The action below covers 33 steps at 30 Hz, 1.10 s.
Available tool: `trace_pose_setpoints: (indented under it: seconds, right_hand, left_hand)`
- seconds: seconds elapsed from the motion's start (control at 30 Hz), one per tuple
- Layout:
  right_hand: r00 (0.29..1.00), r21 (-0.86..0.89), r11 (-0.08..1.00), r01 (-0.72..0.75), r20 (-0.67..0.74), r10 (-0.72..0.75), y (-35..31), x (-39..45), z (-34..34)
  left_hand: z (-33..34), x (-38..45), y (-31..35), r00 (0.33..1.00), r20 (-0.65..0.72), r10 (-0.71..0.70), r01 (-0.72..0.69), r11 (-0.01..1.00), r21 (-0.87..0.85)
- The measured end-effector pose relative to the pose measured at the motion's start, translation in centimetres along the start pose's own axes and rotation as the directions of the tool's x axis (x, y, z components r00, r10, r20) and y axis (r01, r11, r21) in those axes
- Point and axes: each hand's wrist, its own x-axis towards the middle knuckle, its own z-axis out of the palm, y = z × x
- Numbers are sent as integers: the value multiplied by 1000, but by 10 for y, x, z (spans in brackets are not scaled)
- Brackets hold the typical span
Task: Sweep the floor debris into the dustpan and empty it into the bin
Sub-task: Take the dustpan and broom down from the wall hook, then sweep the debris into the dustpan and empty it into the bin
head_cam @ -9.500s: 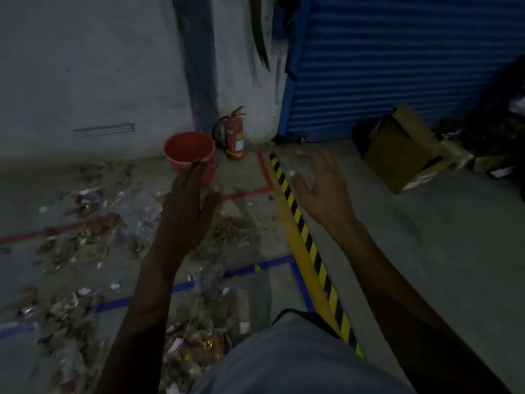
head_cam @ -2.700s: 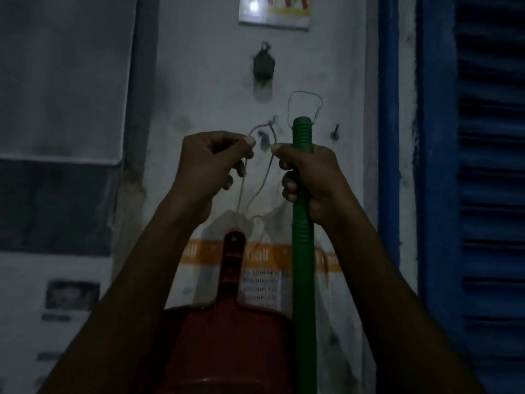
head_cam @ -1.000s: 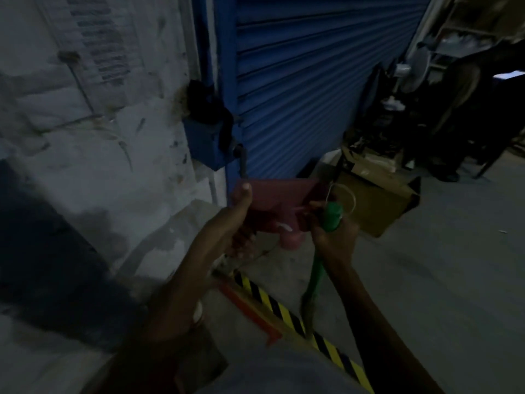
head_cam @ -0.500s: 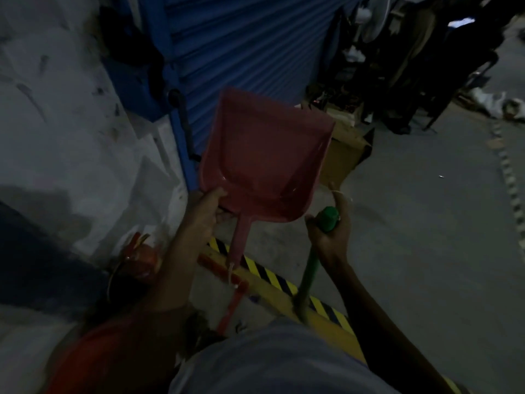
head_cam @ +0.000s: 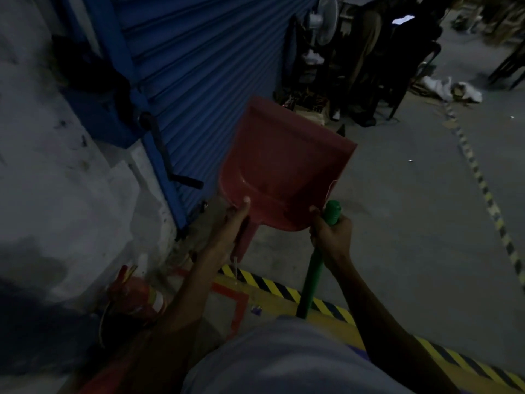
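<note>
Raised higher than half a second ago: red dustpan (head_cam: 281, 169), gripped at handle base by left hand (head_cam: 231, 231); right hand (head_cam: 331, 237) clamped round green broom handle (head_cam: 315, 268). Fetching step done; next, carrying both to debris, none in view.

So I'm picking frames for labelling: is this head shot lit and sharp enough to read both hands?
Head view: dim and grainy, lower left nearly black. The red dustpan and green broom handle still read clearly; left hand and right hand show soft edges. Wide-angle bending curves the blue shutter and the striped floor tape.
</note>
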Motion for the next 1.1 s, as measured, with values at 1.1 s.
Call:
trace_pose_setpoints:
  seconds: [1.1]
  right_hand:
    - [881,232,874,-427,-111,460,-13,-30,-15]
  left_hand:
    - [-48,53,-54,992,-78,-103,106,994,30]
